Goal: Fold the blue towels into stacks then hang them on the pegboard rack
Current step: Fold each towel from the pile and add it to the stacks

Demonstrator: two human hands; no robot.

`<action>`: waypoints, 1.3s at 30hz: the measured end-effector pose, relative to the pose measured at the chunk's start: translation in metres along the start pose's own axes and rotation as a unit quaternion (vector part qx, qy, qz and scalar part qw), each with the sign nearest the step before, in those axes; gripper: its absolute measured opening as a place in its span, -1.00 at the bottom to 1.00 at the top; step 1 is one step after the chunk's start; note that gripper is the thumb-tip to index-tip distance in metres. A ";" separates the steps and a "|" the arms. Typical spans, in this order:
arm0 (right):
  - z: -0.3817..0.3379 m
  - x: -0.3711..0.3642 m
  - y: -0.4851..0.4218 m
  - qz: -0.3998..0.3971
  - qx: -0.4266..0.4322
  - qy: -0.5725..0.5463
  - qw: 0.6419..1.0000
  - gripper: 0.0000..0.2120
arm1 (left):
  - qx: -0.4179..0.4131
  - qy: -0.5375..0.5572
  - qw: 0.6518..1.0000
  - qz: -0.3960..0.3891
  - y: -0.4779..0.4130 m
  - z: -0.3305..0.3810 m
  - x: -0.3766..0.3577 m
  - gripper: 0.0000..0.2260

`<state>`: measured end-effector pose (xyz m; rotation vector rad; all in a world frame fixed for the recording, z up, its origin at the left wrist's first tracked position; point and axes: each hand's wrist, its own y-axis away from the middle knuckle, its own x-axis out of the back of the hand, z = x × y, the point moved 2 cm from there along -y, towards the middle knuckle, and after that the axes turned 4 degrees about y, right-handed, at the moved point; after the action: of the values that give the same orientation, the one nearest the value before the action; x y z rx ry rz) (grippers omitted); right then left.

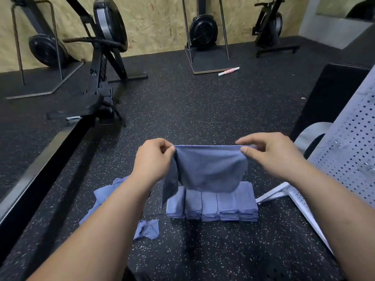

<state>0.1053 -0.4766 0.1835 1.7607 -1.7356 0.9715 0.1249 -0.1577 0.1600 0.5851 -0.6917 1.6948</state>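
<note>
The left hand (154,159) and right hand (269,153) each pinch a top corner of the blue towel (211,169), stretched above the folded stacks (213,205) on the floor (203,110) (so it folds straight, I think)

head-worn view, forward and downward

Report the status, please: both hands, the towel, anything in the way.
Left hand and right hand pinch blue towel by top corners, hanging. Folded stacks in a row on floor beneath. Loose towels left of stacks; no obstacle seen.
</note>
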 end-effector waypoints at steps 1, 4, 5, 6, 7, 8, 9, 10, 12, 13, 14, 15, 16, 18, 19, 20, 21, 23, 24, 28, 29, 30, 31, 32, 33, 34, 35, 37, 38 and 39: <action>-0.004 -0.002 0.001 -0.014 0.005 -0.048 0.999 -0.81 | -0.007 0.011 1.000 0.000 0.001 0.000 0.000 -0.91; -0.016 -0.003 0.002 -0.004 0.004 -0.192 0.981 -0.74 | -0.030 0.064 0.997 -0.004 0.001 -0.001 0.000 -0.93; -0.021 -0.004 0.002 0.003 0.002 -0.221 0.975 -0.73 | -0.039 0.089 0.995 -0.010 0.001 0.000 0.000 -0.90; -0.025 -0.004 0.003 -0.001 0.005 -0.237 0.972 -0.72 | -0.047 0.121 0.991 -0.018 0.000 0.001 -0.001 -0.86; -0.030 -0.005 0.003 -0.014 0.013 -0.248 0.969 -0.70 | -0.054 0.157 0.986 -0.028 0.000 0.003 -0.001 -0.82; -0.034 -0.007 0.004 -0.033 0.023 -0.257 0.966 -0.66 | -0.058 0.191 0.979 -0.040 0.001 0.004 -0.001 -0.79; -0.037 -0.008 0.005 -0.053 0.038 -0.258 0.964 -0.62 | -0.058 0.225 0.971 -0.053 0.002 0.006 -0.002 -0.76; -0.040 -0.010 0.005 -0.067 0.054 -0.252 0.964 -0.59 | -0.057 0.254 0.963 -0.066 0.003 0.007 -0.002 -0.74; -0.044 -0.014 0.005 -0.066 0.081 -0.228 0.968 -0.64 | -0.056 0.295 0.950 -0.087 0.005 0.012 -0.003 -0.71; -0.044 -0.017 0.005 -0.055 0.086 -0.216 0.971 -0.69 | -0.056 0.311 0.944 -0.098 0.007 0.015 -0.003 -0.70; -0.044 -0.020 0.004 -0.042 0.085 -0.202 0.975 -0.74 | -0.055 0.326 0.938 -0.107 0.008 0.017 -0.004 -0.70; -0.043 -0.023 0.004 -0.031 0.085 -0.183 0.979 -0.78 | -0.053 0.339 0.932 -0.116 0.010 0.019 -0.004 -0.69; -0.043 -0.025 0.003 -0.024 0.087 -0.162 0.983 -0.81 | -0.051 0.349 0.928 -0.123 0.011 0.021 -0.006 -0.69; -0.044 -0.029 0.004 -0.020 0.105 -0.123 0.987 -0.85 | -0.052 0.352 0.924 -0.138 0.014 0.024 -0.009 -0.68; -0.045 -0.031 0.004 -0.022 0.114 -0.113 0.987 -0.87 | -0.055 0.352 0.923 -0.146 0.016 0.026 -0.011 -0.67; -0.046 -0.034 0.004 -0.029 0.113 -0.115 0.986 -0.89 | -0.057 0.352 0.921 -0.154 0.018 0.028 -0.013 -0.66; -0.045 -0.036 0.003 -0.038 0.107 -0.122 0.986 -0.91 | -0.058 0.354 0.919 -0.163 0.019 0.029 -0.014 -0.65; -0.044 -0.042 0.003 -0.048 0.094 -0.138 0.985 -0.92 | -0.059 0.361 0.913 -0.182 0.023 0.032 -0.017 -0.65; -0.044 -0.045 0.003 -0.048 0.087 -0.146 0.984 -0.91 | -0.062 0.365 0.909 -0.192 0.025 0.034 -0.018 -0.65; -0.043 -0.050 0.003 -0.039 0.069 -0.161 0.984 -0.82 | -0.078 0.385 0.894 -0.216 0.032 0.042 -0.019 -0.71; -0.043 -0.050 0.003 -0.036 0.065 -0.166 0.983 -0.81 | -0.079 0.394 0.889 -0.220 0.034 0.044 -0.019 -0.71; -0.043 -0.049 0.004 -0.033 0.061 -0.170 0.983 -0.80 | -0.078 0.402 0.884 -0.226 0.035 0.045 -0.019 -0.69; -0.043 -0.049 0.004 -0.029 0.056 -0.169 0.984 -0.80 | -0.079 0.408 0.879 -0.232 0.036 0.046 -0.019 -0.66; -0.044 -0.048 0.004 -0.028 0.052 -0.168 0.984 -0.78 | -0.082 0.410 0.876 -0.239 0.037 0.046 -0.019 -0.64; -0.044 -0.048 0.003 -0.033 0.049 -0.170 0.984 -0.77 | -0.088 0.407 0.876 -0.244 0.036 0.046 -0.019 -0.63; -0.044 -0.048 0.003 -0.046 0.049 -0.178 0.982 -0.77 | -0.096 0.399 0.878 -0.247 0.035 0.045 -0.019 -0.64; -0.043 -0.048 0.003 -0.066 0.049 -0.186 0.979 -0.80 | -0.103 0.390 0.881 -0.248 0.034 0.044 -0.020 -0.65; -0.040 -0.048 0.003 -0.120 0.051 -0.189 0.973 -0.90 | -0.111 0.374 0.889 -0.242 0.031 0.042 -0.019 -0.69; -0.038 -0.047 0.002 -0.142 0.049 -0.191 0.970 -0.93 | -0.113 0.364 0.895 -0.233 0.030 0.040 -0.019 -0.71; -0.036 -0.047 0.003 -0.155 0.046 -0.192 0.968 -0.96 | -0.116 0.350 0.903 -0.221 0.029 0.038 -0.019 -0.73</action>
<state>0.0998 -0.4188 0.1704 2.3177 -1.5754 0.6143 0.1016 -0.2031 0.1695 -0.0621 -0.2022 1.2385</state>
